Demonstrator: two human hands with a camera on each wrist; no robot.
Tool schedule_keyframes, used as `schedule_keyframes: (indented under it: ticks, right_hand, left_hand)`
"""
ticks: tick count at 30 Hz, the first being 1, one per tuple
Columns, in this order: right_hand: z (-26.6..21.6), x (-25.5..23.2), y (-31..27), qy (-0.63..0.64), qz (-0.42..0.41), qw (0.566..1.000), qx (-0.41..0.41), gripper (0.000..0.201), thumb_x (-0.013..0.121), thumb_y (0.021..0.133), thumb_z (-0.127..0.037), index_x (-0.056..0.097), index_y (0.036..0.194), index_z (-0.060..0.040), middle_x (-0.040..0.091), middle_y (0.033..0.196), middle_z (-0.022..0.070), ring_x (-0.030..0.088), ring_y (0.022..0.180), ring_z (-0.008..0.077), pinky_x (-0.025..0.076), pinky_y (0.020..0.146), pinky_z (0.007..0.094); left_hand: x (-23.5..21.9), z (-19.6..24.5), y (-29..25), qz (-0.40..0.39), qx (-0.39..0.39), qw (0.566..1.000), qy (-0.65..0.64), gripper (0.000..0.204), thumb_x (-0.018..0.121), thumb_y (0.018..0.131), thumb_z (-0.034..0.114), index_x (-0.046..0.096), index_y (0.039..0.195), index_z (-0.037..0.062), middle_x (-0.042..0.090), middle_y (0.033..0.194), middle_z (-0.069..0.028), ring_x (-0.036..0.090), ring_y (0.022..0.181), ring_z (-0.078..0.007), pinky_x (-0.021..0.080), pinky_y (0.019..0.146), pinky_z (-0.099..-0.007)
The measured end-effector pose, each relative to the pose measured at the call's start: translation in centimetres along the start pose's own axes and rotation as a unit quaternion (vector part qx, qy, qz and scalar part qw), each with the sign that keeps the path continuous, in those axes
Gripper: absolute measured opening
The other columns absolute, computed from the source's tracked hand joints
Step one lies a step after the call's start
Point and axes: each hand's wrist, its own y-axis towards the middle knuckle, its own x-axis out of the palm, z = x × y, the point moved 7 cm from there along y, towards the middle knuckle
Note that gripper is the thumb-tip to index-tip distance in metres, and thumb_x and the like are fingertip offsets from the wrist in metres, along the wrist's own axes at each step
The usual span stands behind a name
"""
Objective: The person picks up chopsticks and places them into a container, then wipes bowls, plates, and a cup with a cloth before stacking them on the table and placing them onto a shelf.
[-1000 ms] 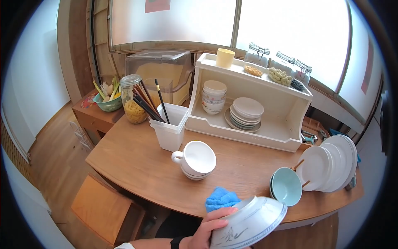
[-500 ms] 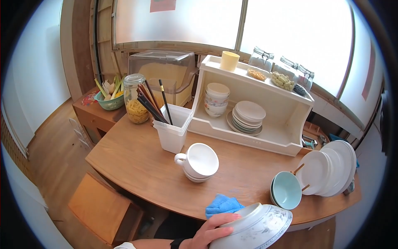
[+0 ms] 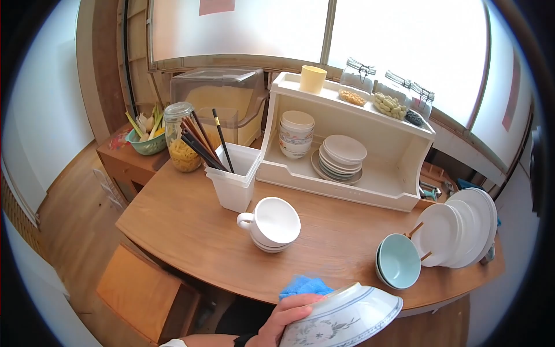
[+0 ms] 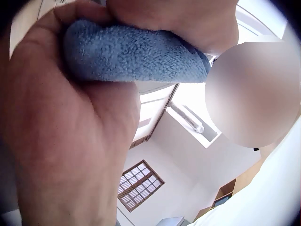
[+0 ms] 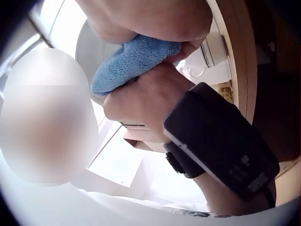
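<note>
A white bowl with a blue floral pattern [image 3: 347, 321] is tilted on its side at the near table edge in the head view. My left hand [image 3: 277, 321] grips its outside near the foot. Blue cloth [image 3: 304, 285] shows just beyond the hand and bowl. In the left wrist view, the cloth [image 4: 136, 54] is bunched between my left hand [image 4: 70, 127] and my right hand [image 4: 188, 21]. From the right wrist, my right hand [image 5: 150, 19] holds the cloth [image 5: 136, 63] against the bowl [image 5: 89, 52]; its fingertips are hidden. The bowl hides this hand in the head view.
Stacked white cups [image 3: 276, 222] stand mid-table, with a chopstick holder [image 3: 234, 188] behind. Two pale green bowls [image 3: 400, 263] and upright white plates [image 3: 439, 234] are at the right. A white shelf [image 3: 341, 194] with bowls, plates and jars runs along the back.
The bowl has turned in my left hand's grip, bringing a different part of its floral pattern into view. The blue cloth has shifted slightly and looks blurred. The head view has moved a little.
</note>
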Motion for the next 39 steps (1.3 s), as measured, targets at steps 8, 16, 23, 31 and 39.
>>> schedule_keyframes:
  ticks: [8,16,23,31,39]
  right_hand:
    - [-8.9,6.0,2.3,-0.246,-0.032,0.965,-0.09,0.05,0.047,0.091,-0.04,0.055,0.121,0.0005,0.057,0.119,0.0163,0.054,0.113,0.0283,0.041,0.1,0.041]
    - [-2.0,2.5,-2.9,-0.172,0.126,0.975,-0.065,0.052,0.056,0.094,-0.029,0.043,0.135,0.0002,0.05,0.132,0.0117,0.047,0.121,0.0249,0.034,0.105,0.0393]
    - [-2.3,-2.7,-4.6,-0.214,0.109,0.971,-0.007,0.042,0.055,0.096,-0.024,0.045,0.13,-0.0013,0.052,0.125,0.0081,0.051,0.112,0.021,0.041,0.098,0.0366]
    - [-8.7,-12.2,-8.3,-0.35,0.173,0.893,-0.224,0.059,0.061,0.093,-0.032,0.036,0.136,-0.0001,0.045,0.136,0.0118,0.048,0.119,0.0253,0.04,0.102,0.0443]
    - [-13.0,-10.5,-6.6,-0.42,0.133,0.84,-0.316,0.058,0.058,0.094,-0.036,0.039,0.133,0.0031,0.049,0.131,0.0147,0.051,0.116,0.0251,0.042,0.1,0.0421]
  left_hand:
    - [-2.3,1.0,1.8,-0.094,0.022,0.995,-0.016,0.063,0.061,0.09,0.035,0.036,0.137,-0.0001,0.043,0.131,-0.0276,0.048,0.119,-0.0371,0.038,0.099,-0.0462]
    - [-1.8,-1.0,-2.1,0.057,-0.087,0.994,0.024,0.063,0.051,0.096,0.039,0.028,0.138,-0.0017,0.04,0.137,-0.0231,0.046,0.122,-0.0325,0.035,0.102,-0.0428]
    - [-0.8,-8.7,-2.5,0.183,-0.422,0.84,-0.287,0.051,0.04,0.102,0.021,0.025,0.144,-0.0042,0.041,0.14,-0.0129,0.039,0.128,-0.0191,0.029,0.109,-0.0319]
    - [0.0,-12.2,0.0,0.045,-0.559,0.806,-0.187,0.048,0.039,0.102,0.032,0.04,0.136,-0.0034,0.057,0.126,-0.0149,0.056,0.114,-0.0223,0.044,0.099,-0.0332]
    - [-0.4,-15.8,0.5,0.137,-0.593,0.763,-0.217,0.04,0.044,0.1,0.025,0.046,0.129,-0.0022,0.062,0.115,-0.0132,0.064,0.099,-0.0204,0.053,0.083,-0.0318]
